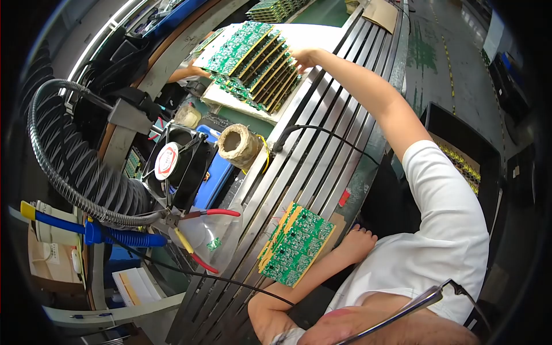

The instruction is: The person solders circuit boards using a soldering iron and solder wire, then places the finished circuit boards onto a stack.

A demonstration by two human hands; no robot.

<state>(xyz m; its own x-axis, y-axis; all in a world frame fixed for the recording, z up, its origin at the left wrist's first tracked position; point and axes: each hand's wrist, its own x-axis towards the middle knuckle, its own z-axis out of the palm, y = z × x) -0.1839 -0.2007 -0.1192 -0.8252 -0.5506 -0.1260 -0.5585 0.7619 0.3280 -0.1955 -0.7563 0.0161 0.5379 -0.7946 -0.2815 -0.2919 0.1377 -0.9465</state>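
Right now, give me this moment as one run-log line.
right hand: at edge of board stack | left hand: curled near green boards | green boards: over metal rails | another person's hand: stack's opposite side

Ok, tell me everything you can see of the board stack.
The stack is many green circuit boards, layered, with tan edge strips and small pale components across the top face. Dark gaps show between layers, whose edges look slightly staggered. It sits on a white slab, slanted in this view. One hand is at its right side; a second hand is at its left, partly hidden. Grip and board count are unclear.
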